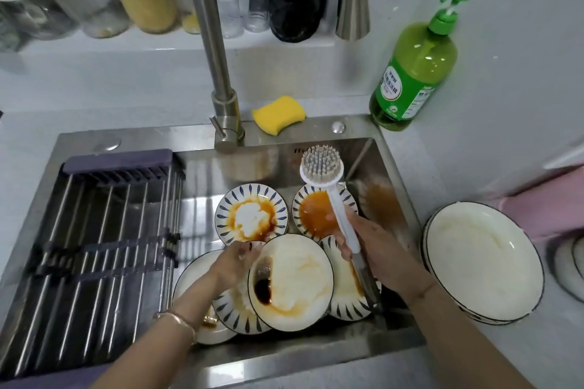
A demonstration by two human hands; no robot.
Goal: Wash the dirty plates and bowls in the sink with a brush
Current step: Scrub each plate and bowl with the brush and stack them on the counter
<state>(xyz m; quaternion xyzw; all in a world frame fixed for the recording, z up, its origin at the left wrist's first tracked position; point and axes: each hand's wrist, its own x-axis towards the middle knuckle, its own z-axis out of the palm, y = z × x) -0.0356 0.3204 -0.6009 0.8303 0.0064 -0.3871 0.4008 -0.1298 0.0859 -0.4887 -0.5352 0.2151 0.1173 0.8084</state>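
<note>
Several dirty dishes lie in the steel sink (278, 354). A white plate (300, 278) smeared with brown and dark sauce sits tilted at the front, and my left hand (235, 264) grips its upper left rim. Two blue-patterned bowls stand behind it: one (251, 215) with white and brown residue, one (316, 215) with orange sauce. More patterned plates (344, 297) lie partly hidden under the white plate. My right hand (376, 249) grips the handle of a white dish brush (322, 166), bristles facing up above the orange bowl.
A roll-up drying rack (101, 246) covers the sink's left half. The faucet (215, 50) rises behind the sink, with a yellow sponge (278, 114) beside it and a green detergent bottle (414, 73) at the back right. Stacked white plates (480, 262) sit on the right counter.
</note>
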